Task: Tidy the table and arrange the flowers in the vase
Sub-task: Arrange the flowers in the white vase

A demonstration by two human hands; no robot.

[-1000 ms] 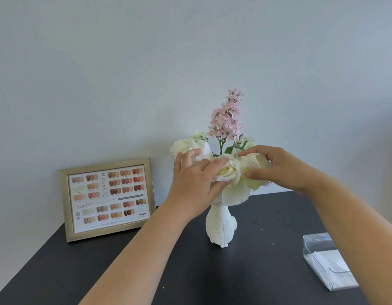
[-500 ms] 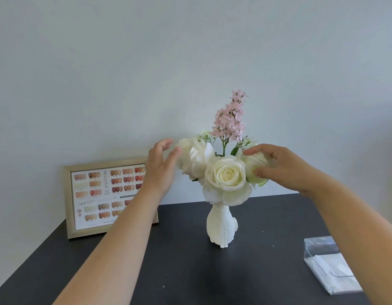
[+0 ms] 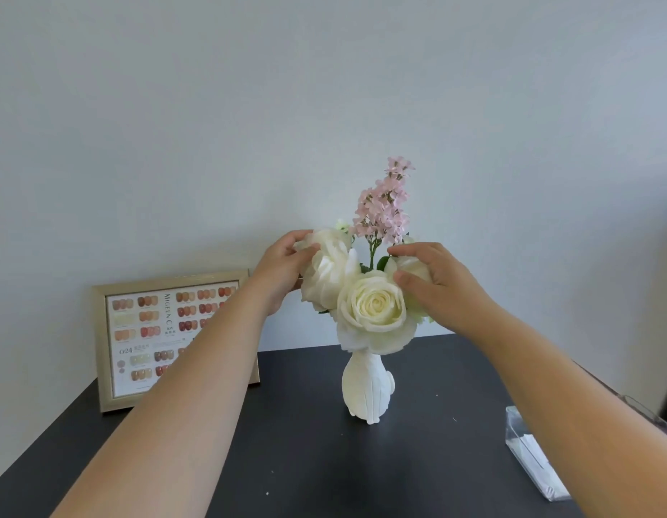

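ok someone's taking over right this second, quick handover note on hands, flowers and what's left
Left hand: fingers on the left white rose.
Right hand: fingers on the right white bloom.
Done: roses and pink sprig stand in the white vase on the dark table.
Left: finish spacing the blooms; then tidy the clear box at the right edge.
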